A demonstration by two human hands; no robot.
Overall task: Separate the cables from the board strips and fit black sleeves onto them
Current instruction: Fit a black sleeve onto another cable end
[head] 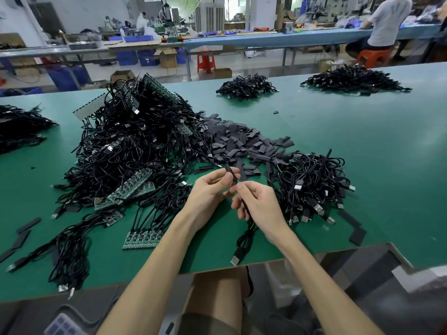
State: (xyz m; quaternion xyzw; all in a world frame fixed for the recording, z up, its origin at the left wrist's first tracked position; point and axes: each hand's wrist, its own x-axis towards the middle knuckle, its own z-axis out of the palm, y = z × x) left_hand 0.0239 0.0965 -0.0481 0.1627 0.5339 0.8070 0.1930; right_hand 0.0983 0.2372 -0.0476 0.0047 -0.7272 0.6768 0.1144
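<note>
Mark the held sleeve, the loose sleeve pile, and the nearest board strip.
held sleeve point(229, 170): head view, exposed upper end
loose sleeve pile point(242, 141): head view, middle
nearest board strip point(142, 240): head view, middle

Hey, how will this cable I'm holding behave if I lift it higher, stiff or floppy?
Probably floppy: the cable droops in loops below the right hand. Its USB plug, lying near the table edge, would likely dangle and swing. Seems light: fingertips alone pinch it.

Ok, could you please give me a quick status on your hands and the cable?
Left hand pinches black sleeve. Right hand holds cable just below the sleeve. Nothing blocking.
</note>
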